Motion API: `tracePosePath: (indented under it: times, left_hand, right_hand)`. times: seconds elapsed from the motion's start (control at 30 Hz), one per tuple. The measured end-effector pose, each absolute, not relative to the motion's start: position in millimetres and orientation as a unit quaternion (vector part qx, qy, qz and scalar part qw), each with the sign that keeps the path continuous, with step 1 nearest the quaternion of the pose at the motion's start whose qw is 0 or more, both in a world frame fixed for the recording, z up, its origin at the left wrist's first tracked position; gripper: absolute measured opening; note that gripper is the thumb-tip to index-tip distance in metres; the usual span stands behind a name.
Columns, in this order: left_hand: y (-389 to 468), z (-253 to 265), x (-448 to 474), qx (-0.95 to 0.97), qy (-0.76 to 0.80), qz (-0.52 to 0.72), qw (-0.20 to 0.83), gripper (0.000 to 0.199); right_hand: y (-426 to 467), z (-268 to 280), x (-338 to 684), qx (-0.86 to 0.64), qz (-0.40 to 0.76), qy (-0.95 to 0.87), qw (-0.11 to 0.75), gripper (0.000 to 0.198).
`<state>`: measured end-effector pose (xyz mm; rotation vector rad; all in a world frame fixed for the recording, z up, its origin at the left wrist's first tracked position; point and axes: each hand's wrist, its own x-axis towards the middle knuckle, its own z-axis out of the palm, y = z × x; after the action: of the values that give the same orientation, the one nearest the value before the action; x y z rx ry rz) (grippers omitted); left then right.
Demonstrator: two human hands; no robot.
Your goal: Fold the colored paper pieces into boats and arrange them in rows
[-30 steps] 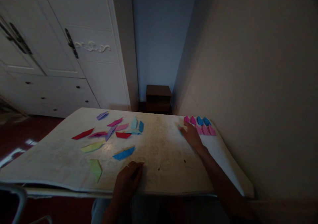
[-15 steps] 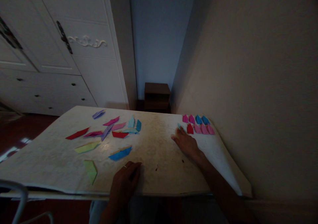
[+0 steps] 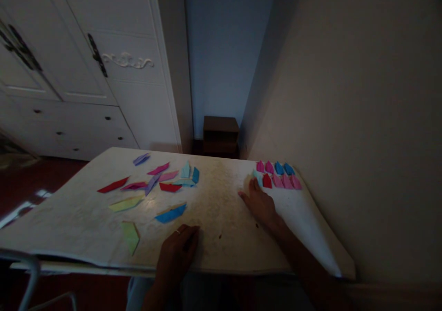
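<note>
My right hand (image 3: 260,202) reaches to the right side of the table. Its fingertips touch the near edge of a light blue paper boat (image 3: 257,176), and the thumb is held apart. That boat stands beside a red paper boat (image 3: 267,181), at the left end of a row with several pink boats (image 3: 286,181). Behind them is another row of magenta boats (image 3: 269,166) and blue boats (image 3: 289,169). My left hand (image 3: 177,251) rests at the table's front edge, fingers curled in and holding nothing visible. Nearest to it lies a blue paper boat (image 3: 171,213).
Several more paper boats are scattered on the left of the pale table (image 3: 221,210), among them a red one (image 3: 113,185) and a green one (image 3: 130,237). A wall (image 3: 362,118) borders the right side. A white wardrobe (image 3: 138,104) and a small brown cabinet (image 3: 221,124) stand beyond.
My right hand has drawn back slightly from the light blue boat, so more of it shows. My left hand stays in place. The view has shifted a little.
</note>
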<state>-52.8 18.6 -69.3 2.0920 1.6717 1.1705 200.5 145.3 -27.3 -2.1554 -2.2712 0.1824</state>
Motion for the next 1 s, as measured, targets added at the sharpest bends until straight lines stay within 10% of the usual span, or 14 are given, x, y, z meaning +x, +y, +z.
tracePosePath:
  times: [0.3,1.0]
  left_hand:
    - [25,-39,-75,0.645,0.571,0.424,0.281,0.021]
    - [236,-18,-132,0.64,0.72,0.183,0.196,0.043]
  right_hand:
    - [110,-51,206,-0.57,0.046,-0.805,0.159,0.041]
    - [109,-58,203,-0.485,0.051,-0.849,0.205,0.051]
